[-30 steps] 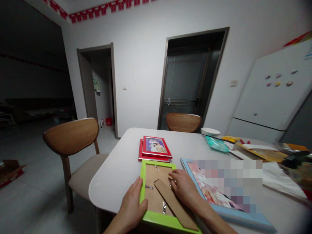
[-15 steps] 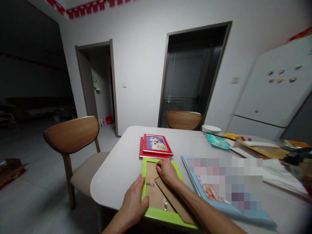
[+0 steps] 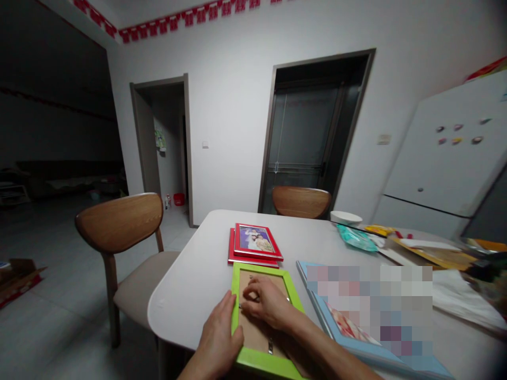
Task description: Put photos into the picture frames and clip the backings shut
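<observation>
A lime-green picture frame [image 3: 264,273] lies face down at the table's near edge, its brown backing board up. My left hand [image 3: 220,331] rests on the frame's left rim, fingers flat and together. My right hand [image 3: 263,302] lies on the backing near the left side, fingertips curled at a small metal clip. Just beyond the green frame, two red frames [image 3: 253,243] lie stacked, the top one showing a photo.
A large light-blue frame [image 3: 317,303] with a floral picture lies right of the green one. Farther right are a teal packet [image 3: 355,237], a white bowl [image 3: 346,217], papers and clutter. Wooden chairs stand at the table's left [image 3: 121,222] and far side [image 3: 301,201]. A white fridge [image 3: 447,158] stands right.
My right hand moved from the right side of the backing to its top edge, then to the left clip. The left hand stayed on the rim.
</observation>
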`<state>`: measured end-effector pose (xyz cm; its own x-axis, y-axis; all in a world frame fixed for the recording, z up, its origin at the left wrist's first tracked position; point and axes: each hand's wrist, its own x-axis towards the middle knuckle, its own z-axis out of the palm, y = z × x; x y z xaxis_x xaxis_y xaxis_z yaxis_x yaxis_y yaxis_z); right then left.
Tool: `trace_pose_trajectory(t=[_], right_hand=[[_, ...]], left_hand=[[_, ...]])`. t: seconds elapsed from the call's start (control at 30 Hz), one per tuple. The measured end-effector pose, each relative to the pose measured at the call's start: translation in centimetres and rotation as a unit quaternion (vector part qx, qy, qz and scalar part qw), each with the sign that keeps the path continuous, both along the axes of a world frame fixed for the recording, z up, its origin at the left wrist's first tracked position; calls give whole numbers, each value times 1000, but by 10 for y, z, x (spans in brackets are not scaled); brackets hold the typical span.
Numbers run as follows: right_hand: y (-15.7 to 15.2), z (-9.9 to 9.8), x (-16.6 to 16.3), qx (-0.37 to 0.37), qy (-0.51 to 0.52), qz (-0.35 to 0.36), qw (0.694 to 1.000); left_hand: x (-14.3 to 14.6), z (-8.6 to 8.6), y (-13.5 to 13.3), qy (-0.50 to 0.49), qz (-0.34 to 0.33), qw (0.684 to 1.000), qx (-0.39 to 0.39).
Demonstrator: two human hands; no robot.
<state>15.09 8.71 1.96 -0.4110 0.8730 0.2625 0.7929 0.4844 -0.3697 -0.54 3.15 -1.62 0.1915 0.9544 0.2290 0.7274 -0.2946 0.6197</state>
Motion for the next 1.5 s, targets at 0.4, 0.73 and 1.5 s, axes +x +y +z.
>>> trace_pose_trajectory(t=[0.4,0.73,1.5], right_hand=[[-5,-11,-18,9,63,-42,997],[-46,33,35,-145,32,74,986],[-47,1,27,-48,51,-43,997]], left_hand=[[4,6,-3,24,11,1000,-14],[2,7,-6,11,11,1000,-18],[2,2,-4,-22,21,999,-13]])
